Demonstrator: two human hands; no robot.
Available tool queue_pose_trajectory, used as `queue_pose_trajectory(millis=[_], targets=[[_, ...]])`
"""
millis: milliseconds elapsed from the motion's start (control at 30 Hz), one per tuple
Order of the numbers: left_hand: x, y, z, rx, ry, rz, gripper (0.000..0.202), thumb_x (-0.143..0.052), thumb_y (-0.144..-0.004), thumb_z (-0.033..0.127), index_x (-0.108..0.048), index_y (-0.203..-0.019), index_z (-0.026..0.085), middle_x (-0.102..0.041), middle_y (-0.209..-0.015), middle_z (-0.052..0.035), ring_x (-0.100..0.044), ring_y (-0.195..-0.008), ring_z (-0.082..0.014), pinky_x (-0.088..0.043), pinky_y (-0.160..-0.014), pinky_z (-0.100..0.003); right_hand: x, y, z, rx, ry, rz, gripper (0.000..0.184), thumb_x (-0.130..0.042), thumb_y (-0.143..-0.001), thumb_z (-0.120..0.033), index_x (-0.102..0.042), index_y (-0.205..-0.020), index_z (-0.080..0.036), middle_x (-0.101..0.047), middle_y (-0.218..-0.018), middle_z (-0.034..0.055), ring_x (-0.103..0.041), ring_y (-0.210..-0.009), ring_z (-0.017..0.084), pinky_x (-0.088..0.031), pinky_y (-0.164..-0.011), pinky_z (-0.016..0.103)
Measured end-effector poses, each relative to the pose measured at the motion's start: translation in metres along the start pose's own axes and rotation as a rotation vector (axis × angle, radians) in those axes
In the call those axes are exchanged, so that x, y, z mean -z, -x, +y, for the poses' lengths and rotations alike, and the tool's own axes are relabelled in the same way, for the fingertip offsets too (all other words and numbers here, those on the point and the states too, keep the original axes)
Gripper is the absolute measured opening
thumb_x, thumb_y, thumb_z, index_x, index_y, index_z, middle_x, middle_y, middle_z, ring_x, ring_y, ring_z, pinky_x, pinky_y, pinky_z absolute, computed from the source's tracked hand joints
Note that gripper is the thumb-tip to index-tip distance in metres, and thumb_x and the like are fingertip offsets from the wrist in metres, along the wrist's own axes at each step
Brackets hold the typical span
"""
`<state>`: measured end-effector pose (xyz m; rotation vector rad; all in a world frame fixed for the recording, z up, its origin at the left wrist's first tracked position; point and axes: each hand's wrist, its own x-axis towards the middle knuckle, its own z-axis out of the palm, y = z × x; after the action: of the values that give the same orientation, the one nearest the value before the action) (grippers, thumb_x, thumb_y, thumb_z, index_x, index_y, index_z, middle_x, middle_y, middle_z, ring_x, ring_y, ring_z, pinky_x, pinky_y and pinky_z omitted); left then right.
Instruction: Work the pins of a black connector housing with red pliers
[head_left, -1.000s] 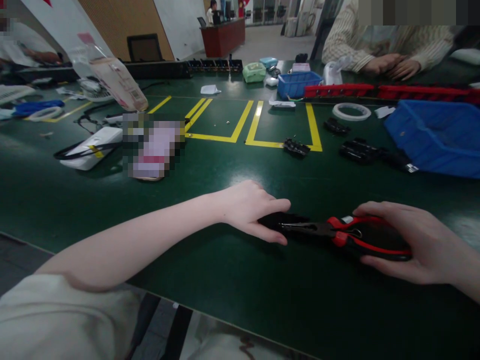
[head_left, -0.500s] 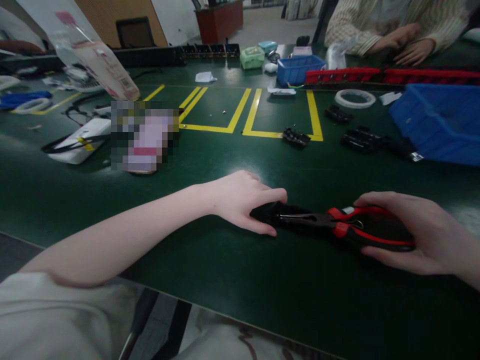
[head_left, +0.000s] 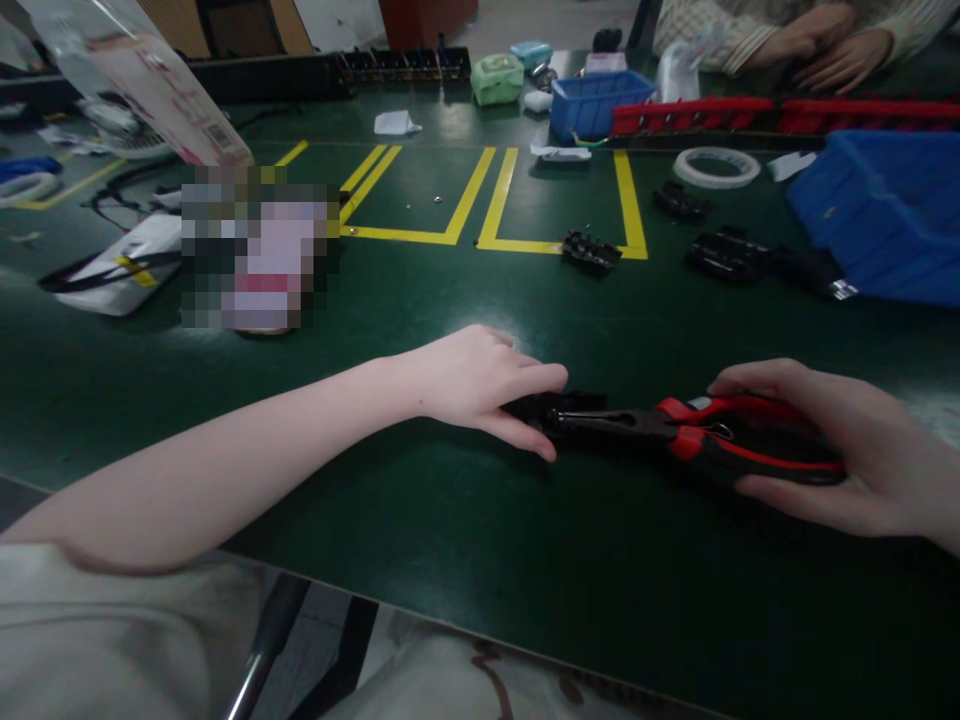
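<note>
Pliers apparently touch a partly hidden black piece.

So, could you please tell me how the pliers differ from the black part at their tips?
The pliers show red on their handles; the black part shows none. The pliers sit in the right hand; the black part is in the left hand, partly hidden. Both show black.

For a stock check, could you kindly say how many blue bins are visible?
2: the far blue bin beyond the yellow tape and the nearer blue bin at the picture's right edge; others may be hidden.
</note>
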<state>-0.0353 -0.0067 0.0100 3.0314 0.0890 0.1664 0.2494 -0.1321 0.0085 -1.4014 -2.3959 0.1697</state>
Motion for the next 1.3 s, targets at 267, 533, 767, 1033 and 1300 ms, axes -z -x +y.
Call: queue_pose_trajectory(millis=[267,533,767,1033,1300], targets=[[-0.0011,0.0005,-0.0008,-0.021,0.013,0.035,0.047,-0.049,-0.083,0.063,-0.053,-0.089,0.017,-0.062,-0.066,0.0004,-0.053,-0.053,-0.0146,-0.034,-0.053,-0.026,-0.0006,0.002,-0.0002,-0.082,-0.101,-0.008,0.046,-0.045,-0.079,-0.065,-0.044,-0.109,-0.03,-0.059,-0.094,0.0013,-0.062,-0.074,0.018,-0.051,-0.063,0.03],[-0.0019,0.0004,-0.0013,-0.021,0.007,0.026,0.047,-0.047,-0.084,0.064,-0.053,-0.09,0.017,-0.062,-0.066,0.0007,-0.054,-0.053,-0.0148,-0.033,-0.052,-0.026,-0.0001,0.0019,-0.0011,-0.11,-0.105,-0.013,0.046,-0.045,-0.078,-0.067,-0.046,-0.107,-0.031,-0.061,-0.093,0.0008,-0.062,-0.072,0.019,-0.051,-0.063,0.032],[-0.0022,0.0005,-0.0018,-0.009,0.01,0.016,0.049,-0.045,-0.084,0.065,-0.053,-0.09,0.018,-0.062,-0.066,0.0002,-0.054,-0.053,-0.0149,-0.034,-0.053,-0.026,0.0007,0.002,-0.004,-0.159,-0.151,-0.014,0.047,-0.045,-0.076,-0.069,-0.046,-0.106,-0.033,-0.06,-0.093,-0.0003,-0.062,-0.072,0.018,-0.053,-0.065,0.032],[-0.0011,-0.0002,-0.0008,0.009,0.026,0.007,0.049,-0.046,-0.083,0.065,-0.054,-0.09,0.017,-0.061,-0.065,0.0004,-0.054,-0.053,-0.0146,-0.033,-0.053,-0.026,0.0019,0.0016,0.0009,-0.12,-0.102,-0.034,0.047,-0.048,-0.076,-0.066,-0.047,-0.107,-0.031,-0.061,-0.093,0.0012,-0.064,-0.072,0.02,-0.055,-0.065,0.032],[-0.0014,0.0004,-0.0014,-0.012,0.016,0.022,0.05,-0.043,-0.085,0.066,-0.054,-0.09,0.017,-0.061,-0.065,0.0001,-0.053,-0.052,-0.015,-0.034,-0.053,-0.026,0.0023,0.001,0.0027,-0.119,-0.093,-0.035,0.047,-0.049,-0.076,-0.065,-0.049,-0.107,-0.03,-0.063,-0.093,0.0009,-0.064,-0.07,0.019,-0.056,-0.063,0.032]])
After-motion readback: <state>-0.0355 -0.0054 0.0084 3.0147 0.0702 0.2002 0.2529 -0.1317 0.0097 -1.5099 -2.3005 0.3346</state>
